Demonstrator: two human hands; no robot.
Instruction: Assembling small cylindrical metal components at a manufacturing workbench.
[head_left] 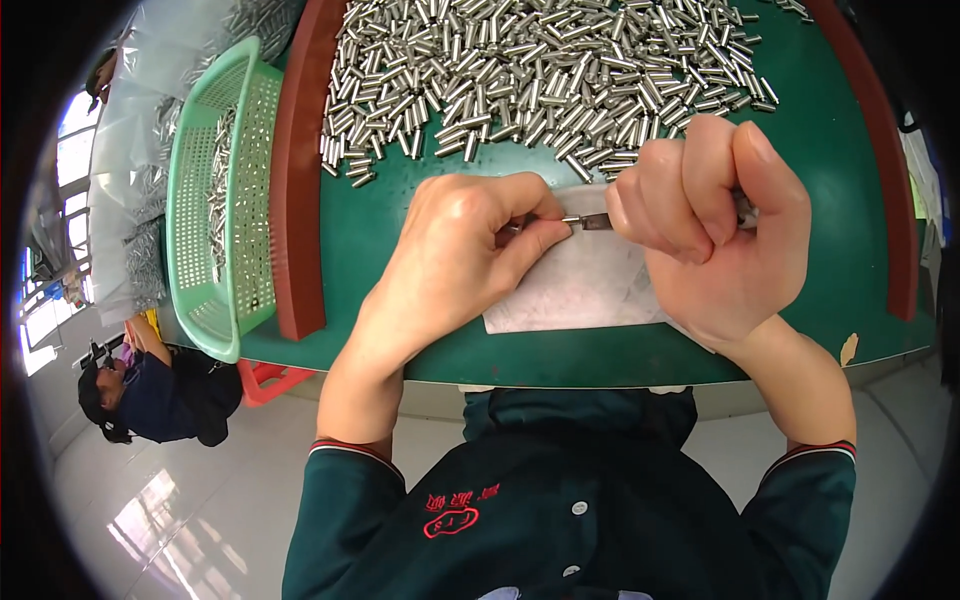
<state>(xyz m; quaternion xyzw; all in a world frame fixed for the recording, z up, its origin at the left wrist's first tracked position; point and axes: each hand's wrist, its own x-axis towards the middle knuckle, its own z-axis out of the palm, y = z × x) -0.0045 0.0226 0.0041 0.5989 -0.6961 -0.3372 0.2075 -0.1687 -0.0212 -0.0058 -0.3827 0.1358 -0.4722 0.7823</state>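
Note:
My left hand is closed in a pinch on a small shiny metal cylinder, its end showing past thumb and forefinger. In my right hand, closed in a fist, is a tool with a narrow flat dark blade; its handle is hidden by the fingers. The blade's tip meets the end of the cylinder or lies right beside it. Both hands are over a pale, stained cloth or sheet on the green table. Beyond them spreads a large heap of similar metal cylinders.
Red-brown rails border the work area left and right. Left of it sits a light green perforated basket of small metal parts, beside clear plastic bags. A co-worker is at the left, near a red stool.

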